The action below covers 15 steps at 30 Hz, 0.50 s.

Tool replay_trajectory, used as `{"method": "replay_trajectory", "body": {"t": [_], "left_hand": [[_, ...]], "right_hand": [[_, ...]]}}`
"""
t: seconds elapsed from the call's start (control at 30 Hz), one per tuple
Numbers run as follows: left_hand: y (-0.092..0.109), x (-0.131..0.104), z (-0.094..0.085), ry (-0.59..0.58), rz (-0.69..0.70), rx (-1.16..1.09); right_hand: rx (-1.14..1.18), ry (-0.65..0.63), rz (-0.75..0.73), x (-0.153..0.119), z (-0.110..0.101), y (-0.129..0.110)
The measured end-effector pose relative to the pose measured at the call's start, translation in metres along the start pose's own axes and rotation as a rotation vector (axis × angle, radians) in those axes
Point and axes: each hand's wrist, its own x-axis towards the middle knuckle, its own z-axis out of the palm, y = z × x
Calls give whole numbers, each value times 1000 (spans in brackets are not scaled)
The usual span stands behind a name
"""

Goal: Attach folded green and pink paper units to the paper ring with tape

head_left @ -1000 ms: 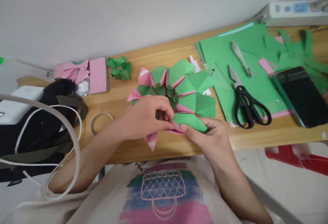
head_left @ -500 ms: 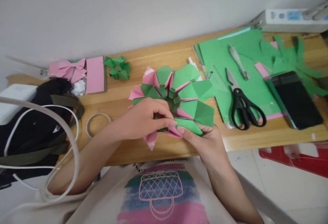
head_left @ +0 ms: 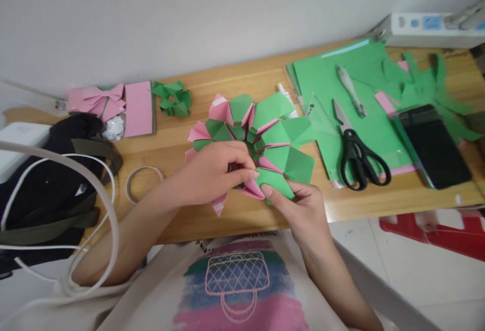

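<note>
In front of me is a ring-shaped paper flower [head_left: 273, 108] of folded green and pink petals. My left hand [head_left: 223, 172] reaches over its near left side, thumb and fingers pinching the flower close to a pink fold [head_left: 253, 189]. Part of the centre and the left petals are hidden beneath that hand. On the near right, my right hand [head_left: 297, 202] grips a green petal, with the thumb on top and the fingers underneath. A pink point with a white stripe [head_left: 219, 204] sticks out below my left hand.
To the right, black-handled scissors [head_left: 358, 156], a pen [head_left: 351, 91] and a clear set square [head_left: 321, 113] lie on green paper [head_left: 382, 134], beside a phone [head_left: 434, 144]. At left are a tape roll [head_left: 131, 184], pink paper [head_left: 139, 108], a small green folded ring [head_left: 172, 98] and white cables [head_left: 111, 220].
The green petal in my right hand has tilted so that more of its face shows. My right thumb has shifted slightly on it; the left hand keeps its pinch.
</note>
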Motion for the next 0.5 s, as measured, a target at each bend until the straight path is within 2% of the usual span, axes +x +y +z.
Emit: {"method": "replay_trajectory", "body": {"t": [0.1,0.3,0.5], "left_hand": [[1,-1,1,8,-12,11],[3,-6,3,-47,-227,-100],[6,-4,1,-74,-291,-155]], "right_hand": [[-37,38,-2,-1,1,1],[-31,30,-3,0,3,4],[-47,44,6,-2,5,5]]}}
